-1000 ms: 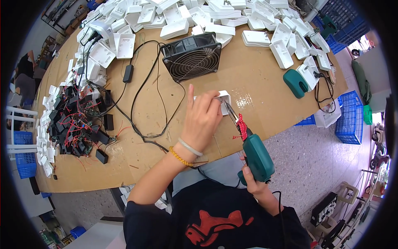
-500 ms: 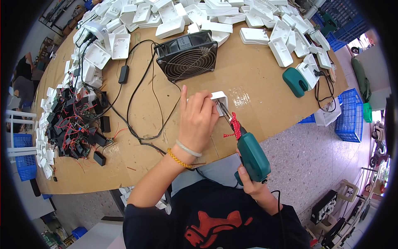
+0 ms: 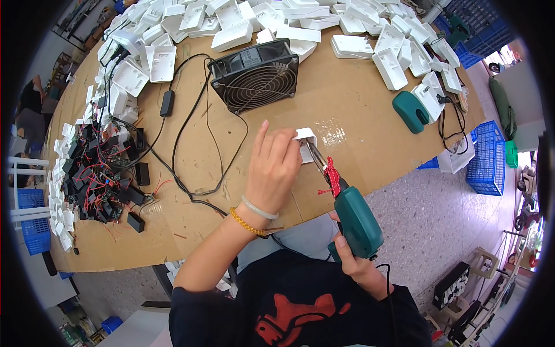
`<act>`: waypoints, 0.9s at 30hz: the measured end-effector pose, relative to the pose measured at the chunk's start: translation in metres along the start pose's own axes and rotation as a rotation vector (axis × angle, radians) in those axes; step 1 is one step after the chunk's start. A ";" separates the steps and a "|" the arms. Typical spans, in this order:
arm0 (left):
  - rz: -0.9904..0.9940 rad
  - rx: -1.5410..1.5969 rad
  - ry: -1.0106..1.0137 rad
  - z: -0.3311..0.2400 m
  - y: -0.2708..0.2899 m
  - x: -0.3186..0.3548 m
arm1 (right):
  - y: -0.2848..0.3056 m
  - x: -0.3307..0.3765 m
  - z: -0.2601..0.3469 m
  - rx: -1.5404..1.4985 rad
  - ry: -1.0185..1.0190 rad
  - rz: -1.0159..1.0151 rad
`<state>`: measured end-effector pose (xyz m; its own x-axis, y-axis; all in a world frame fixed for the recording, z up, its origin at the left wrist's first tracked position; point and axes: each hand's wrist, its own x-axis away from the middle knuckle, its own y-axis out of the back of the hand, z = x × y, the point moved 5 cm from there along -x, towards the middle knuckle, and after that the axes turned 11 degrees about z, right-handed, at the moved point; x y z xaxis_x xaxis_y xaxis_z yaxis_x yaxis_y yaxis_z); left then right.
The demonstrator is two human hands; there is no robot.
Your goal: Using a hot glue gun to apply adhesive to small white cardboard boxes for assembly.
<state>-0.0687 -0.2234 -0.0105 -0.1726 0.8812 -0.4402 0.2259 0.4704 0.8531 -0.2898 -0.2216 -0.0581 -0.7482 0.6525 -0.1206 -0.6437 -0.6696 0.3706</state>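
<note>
My left hand point(image 3: 273, 168) is closed on a small white plastic housing point(image 3: 305, 134) at the table's near edge, its fingers hiding much of the piece. In my right hand point(image 3: 354, 260) is a green soldering gun point(image 3: 359, 222) with a black cord at its base. Its metal prongs point up and left into the housing's open side; the tip itself is hard to make out. Red speckled string point(image 3: 332, 176) is tied around the prongs near the gun's nose.
Beyond my hands stands a black fan point(image 3: 254, 78). White housings point(image 3: 231, 37) are heaped along the far side. Black modules with red wires point(image 3: 104, 173) pile up at left. Cables point(image 3: 179, 156) loop across the cardboard-covered table; a green holder point(image 3: 410, 113) sits at right.
The soldering gun and my right hand have shifted slightly right and down. My left hand still grips the housing. The view has moved a little.
</note>
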 end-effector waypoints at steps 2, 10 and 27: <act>-0.005 0.005 -0.002 -0.001 -0.001 0.000 | -0.002 0.000 -0.003 -0.007 0.042 -0.028; 0.001 -0.010 -0.008 -0.002 -0.002 -0.001 | -0.002 -0.004 0.007 -0.043 0.008 -0.123; 0.023 -0.040 -0.020 -0.002 -0.001 0.002 | 0.001 -0.013 0.016 -0.038 0.045 -0.089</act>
<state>-0.0709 -0.2222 -0.0121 -0.1487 0.8928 -0.4252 0.1909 0.4478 0.8735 -0.2779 -0.2254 -0.0418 -0.6940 0.6935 -0.1932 -0.7126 -0.6233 0.3220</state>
